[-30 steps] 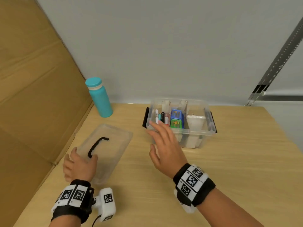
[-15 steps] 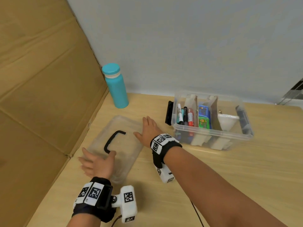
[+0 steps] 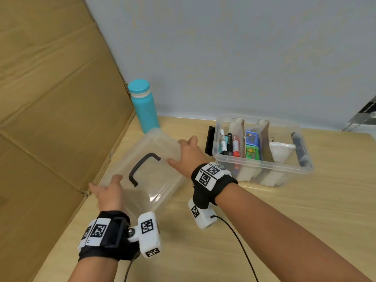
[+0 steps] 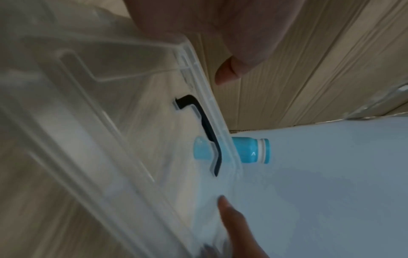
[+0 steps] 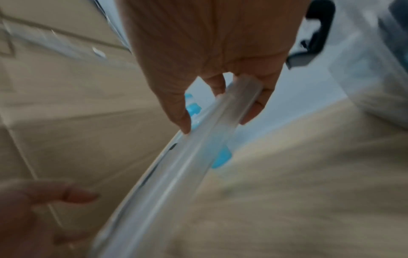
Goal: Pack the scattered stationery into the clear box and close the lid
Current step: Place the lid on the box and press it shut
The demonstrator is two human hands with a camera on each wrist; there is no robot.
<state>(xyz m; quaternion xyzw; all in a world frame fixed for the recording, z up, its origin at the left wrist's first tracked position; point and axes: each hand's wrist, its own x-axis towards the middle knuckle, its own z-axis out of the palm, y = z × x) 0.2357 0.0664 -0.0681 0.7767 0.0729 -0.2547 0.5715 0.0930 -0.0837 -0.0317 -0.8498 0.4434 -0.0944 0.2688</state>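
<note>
The clear lid (image 3: 148, 176) with a black handle (image 3: 140, 169) is lifted off the table and tilted, held at two ends. My left hand (image 3: 109, 192) grips its near edge; my right hand (image 3: 187, 157) grips its far right edge, fingers curled round the rim (image 5: 240, 101). The clear box (image 3: 262, 165) stands open to the right, holding markers (image 3: 228, 144), a blue and green item (image 3: 252, 145) and white pieces. In the left wrist view the lid (image 4: 132, 139) fills the frame, with the handle (image 4: 205, 129) seen from below.
A teal bottle (image 3: 145, 107) stands behind the lid near the wall. A large cardboard sheet (image 3: 50, 98) leans along the left side. The wooden table (image 3: 284, 220) stretches to the right and front. A cable (image 3: 240, 247) runs from my right wrist camera.
My right hand moved from the box over to the lid and took hold of its far edge. Both hands have raised the lid off the table.
</note>
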